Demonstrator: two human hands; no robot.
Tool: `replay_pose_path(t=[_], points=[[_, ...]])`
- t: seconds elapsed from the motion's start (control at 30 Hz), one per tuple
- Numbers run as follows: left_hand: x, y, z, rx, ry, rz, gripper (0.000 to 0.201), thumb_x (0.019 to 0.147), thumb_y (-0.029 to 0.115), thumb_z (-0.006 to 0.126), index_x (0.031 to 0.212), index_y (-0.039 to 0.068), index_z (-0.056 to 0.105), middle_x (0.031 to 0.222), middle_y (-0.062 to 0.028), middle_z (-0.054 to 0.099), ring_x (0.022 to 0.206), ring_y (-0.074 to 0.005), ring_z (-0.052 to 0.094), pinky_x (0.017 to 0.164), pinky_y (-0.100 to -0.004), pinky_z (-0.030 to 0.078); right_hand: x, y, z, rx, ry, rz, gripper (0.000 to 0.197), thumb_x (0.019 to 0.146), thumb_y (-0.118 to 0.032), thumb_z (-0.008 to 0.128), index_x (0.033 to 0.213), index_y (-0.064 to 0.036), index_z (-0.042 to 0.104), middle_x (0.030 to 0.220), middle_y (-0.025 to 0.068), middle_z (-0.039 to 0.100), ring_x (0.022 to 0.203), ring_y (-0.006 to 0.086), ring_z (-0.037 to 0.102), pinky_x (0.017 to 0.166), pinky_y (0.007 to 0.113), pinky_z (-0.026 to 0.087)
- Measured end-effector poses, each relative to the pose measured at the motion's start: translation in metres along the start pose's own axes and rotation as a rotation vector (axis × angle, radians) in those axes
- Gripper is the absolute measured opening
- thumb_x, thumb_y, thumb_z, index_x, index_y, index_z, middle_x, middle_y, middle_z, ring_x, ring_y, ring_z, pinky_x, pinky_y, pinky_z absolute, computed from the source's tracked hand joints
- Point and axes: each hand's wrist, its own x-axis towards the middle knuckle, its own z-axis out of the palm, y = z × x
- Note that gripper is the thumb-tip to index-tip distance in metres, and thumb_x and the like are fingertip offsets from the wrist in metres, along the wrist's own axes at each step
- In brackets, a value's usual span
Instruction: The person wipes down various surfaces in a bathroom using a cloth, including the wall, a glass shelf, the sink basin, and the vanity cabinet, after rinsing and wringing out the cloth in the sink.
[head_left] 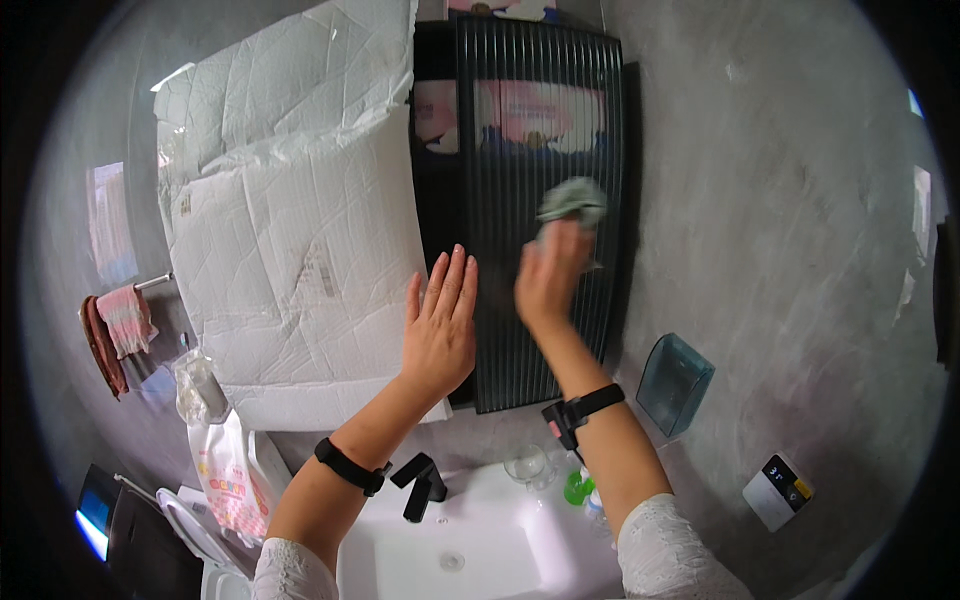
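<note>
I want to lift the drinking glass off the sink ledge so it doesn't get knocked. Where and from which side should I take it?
Grip the clear glass around its side wall, coming from above and the basin side. It seems to stand upright, mouth up, by the black faucet, with a green-capped bottle close on its right and the right forearm overhead, so the front is probably the freest approach.

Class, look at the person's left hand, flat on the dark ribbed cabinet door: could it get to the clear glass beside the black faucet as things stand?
Probably yes. The left hand holds nothing, and the clear glass stands uncovered on the white sink rim below it, with open space between.
</note>
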Motion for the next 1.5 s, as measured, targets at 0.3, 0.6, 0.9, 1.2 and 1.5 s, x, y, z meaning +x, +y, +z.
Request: replay_pose_path(t=[0.3,0.6,0.9,1.2,1.5], points=[[0.031,-0.024,-0.020,0.153,0.079,0.031,0.076,0.083,0.005,0.053,0.153,-0.003,0.025,0.161,-0.0184,0.024,0.151,-0.0317,0.021,0.121,-0.0528,0.010,0.089,0.039,-0.010,-0.166,0.319,-0.017,0.032,0.089,-0.004,0.053,0.120,0.0044,0.055,0.130,0.0234,0.049,0.116,0.0437,0.048,0.100,0.052,0.039],[0.050,-0.029,-0.050,0.077,0.058,0.038,0.089,0.080,0.020,0.068,0.155,0.001,0.023,0.162,-0.0165,0.021,0.151,-0.0331,0.019,0.120,-0.0555,0.011,0.145,-0.010,-0.002,0.086,-0.150,-0.388,0.036,0.089,-0.008,0.056,0.125,-0.0045,0.060,0.127,0.0131,0.055,0.126,0.0389,0.047,0.107,0.046,0.041],[0.070,-0.029,-0.056,0.087,0.095,0.040,0.089,0.081,0.023,0.069,0.154,0.000,0.024,0.162,-0.0177,0.022,0.150,-0.0335,0.019,0.119,-0.0565,0.012,0.200,-0.016,0.013,0.044,-0.150,-0.494,0.043,0.093,-0.025,0.061,0.135,-0.0176,0.058,0.140,0.0129,0.048,0.132,0.0436,0.041,0.106,0.052,0.039],[0.089,-0.016,-0.046,0.136,0.115,0.096,0.086,0.082,0.032,0.069,0.152,0.001,0.030,0.161,-0.0163,0.025,0.149,-0.0330,0.023,0.118,-0.0572,0.015,0.227,-0.011,0.014,-0.004,-0.082,-0.549,0.048,0.092,-0.027,0.062,0.137,-0.0151,0.054,0.141,0.0149,0.049,0.129,0.0467,0.041,0.109,0.052,0.037],[0.083,-0.013,-0.039,0.194,0.038,0.058,0.090,0.079,0.034,0.074,0.152,0.002,0.032,0.162,-0.0138,0.022,0.149,-0.0312,0.023,0.119,-0.0554,0.014,0.184,0.048,0.012,-0.124,0.200,-0.016,0.042,0.095,-0.021,0.057,0.133,-0.0044,0.053,0.144,0.0205,0.042,0.131,0.0525,0.037,0.111,0.058,0.032]])
